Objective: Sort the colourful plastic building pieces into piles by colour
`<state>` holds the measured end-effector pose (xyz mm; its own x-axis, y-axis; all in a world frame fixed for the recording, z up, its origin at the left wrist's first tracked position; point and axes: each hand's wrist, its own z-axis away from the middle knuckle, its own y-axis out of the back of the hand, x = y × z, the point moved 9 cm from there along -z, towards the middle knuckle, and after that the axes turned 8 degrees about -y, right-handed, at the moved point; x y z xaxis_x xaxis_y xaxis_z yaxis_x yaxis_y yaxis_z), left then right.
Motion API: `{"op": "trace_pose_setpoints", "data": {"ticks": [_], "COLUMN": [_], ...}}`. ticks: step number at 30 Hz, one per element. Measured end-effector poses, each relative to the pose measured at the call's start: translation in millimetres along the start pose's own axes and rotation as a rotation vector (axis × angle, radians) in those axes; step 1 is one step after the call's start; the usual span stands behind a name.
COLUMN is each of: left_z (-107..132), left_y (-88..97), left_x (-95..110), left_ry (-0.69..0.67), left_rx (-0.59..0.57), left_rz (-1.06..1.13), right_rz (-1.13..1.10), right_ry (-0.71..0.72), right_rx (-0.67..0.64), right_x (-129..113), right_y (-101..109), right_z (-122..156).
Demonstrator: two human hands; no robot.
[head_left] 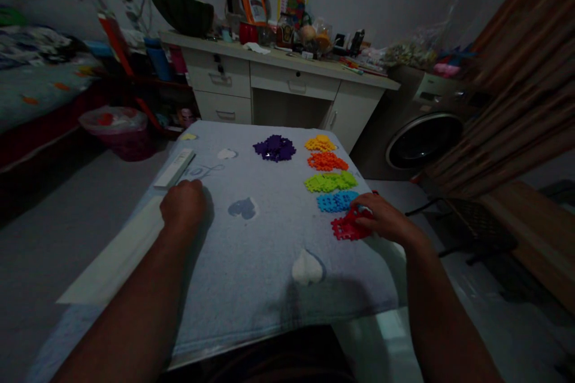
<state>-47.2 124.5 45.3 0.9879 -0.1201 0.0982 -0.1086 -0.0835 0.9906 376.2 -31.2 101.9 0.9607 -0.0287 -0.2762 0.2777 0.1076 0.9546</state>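
Observation:
My left hand (183,203) rests in a fist on the cloth-covered table (251,299), beside the near end of a long white box (175,169). The inside of that fist is hidden. At the right edge, my right hand (381,215) has its fingers closed over red interlocking plastic pieces (345,227), partly covering them. Just beyond lie blue pieces (335,201), then green pieces (331,182), orange pieces (327,161) and yellow pieces (320,143), in separate groups. A purple heap of similar pieces (275,148) sits at the far middle of the table.
A pale flat strip (114,257) lies along the table's left side. Behind stands a white desk (224,78) crowded with jars and packets. A washing machine (422,122) is at the back right, a lined waste bin (119,131) at the left, a dark chair (467,227) at the right.

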Motion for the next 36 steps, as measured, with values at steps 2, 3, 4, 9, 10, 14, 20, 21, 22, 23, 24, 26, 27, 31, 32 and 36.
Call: {"op": "trace_pose_setpoints", "data": {"ticks": [2, 3, 4, 9, 10, 14, 20, 21, 22, 23, 24, 26, 27, 31, 32, 36], "left_z": [-1, -2, -3, -5, -4, -3, -3, -3, -4, -4, -4, -5, -4, -4, -4, -5], "left_y": [-1.0, -2.4, -4.3, -6.0, -4.1, 1.5, -1.3, -2.6, -4.1, -5.6, -6.9, -8.4, -8.4, -6.9, -6.7, -5.8], "left_x": [-3, -4, -6, -2, 1, 16, 27, 27, 26, 25, 24, 21, 19, 14, 13, 12], "left_ry": [0.022, 0.028, 0.033, -0.026, -0.051, -0.123, -0.153, -0.149, -0.143, -0.131, -0.115, -0.076, -0.059, -0.003, 0.004, -0.006], "left_rx": [0.007, 0.009, 0.009, 0.06, 0.078, 0.09, 0.067, 0.058, 0.044, 0.028, 0.01, -0.018, -0.024, -0.014, -0.009, 0.028], "left_rz": [0.021, 0.026, 0.027, -0.015, -0.023, -0.052, -0.007, -0.003, -0.002, -0.003, -0.004, 0.001, 0.005, 0.002, -0.001, 0.016], "right_rz": [0.039, 0.053, 0.062, 0.094, 0.101, 0.141, 0.18, 0.187, 0.198, 0.21, 0.222, 0.24, 0.242, 0.224, 0.22, 0.217], "right_ry": [-0.056, -0.07, -0.073, -0.066, -0.071, -0.106, -0.086, -0.087, -0.091, -0.097, -0.103, -0.115, -0.12, -0.125, -0.126, -0.134], "right_rx": [0.0, -0.001, -0.004, -0.019, -0.016, -0.021, -0.026, -0.026, -0.026, -0.025, -0.025, -0.028, -0.029, -0.037, -0.039, -0.038], "right_x": [18, 23, 25, 22, 21, 23, 30, 31, 32, 33, 34, 34, 33, 33, 33, 35], "right_y": [-1, -2, -4, -16, -17, -22, -27, -28, -28, -28, -28, -28, -28, -29, -30, -33], "right_z": [8, 11, 14, 19, 19, 18, 16, 15, 15, 14, 14, 13, 13, 12, 11, 12]}}
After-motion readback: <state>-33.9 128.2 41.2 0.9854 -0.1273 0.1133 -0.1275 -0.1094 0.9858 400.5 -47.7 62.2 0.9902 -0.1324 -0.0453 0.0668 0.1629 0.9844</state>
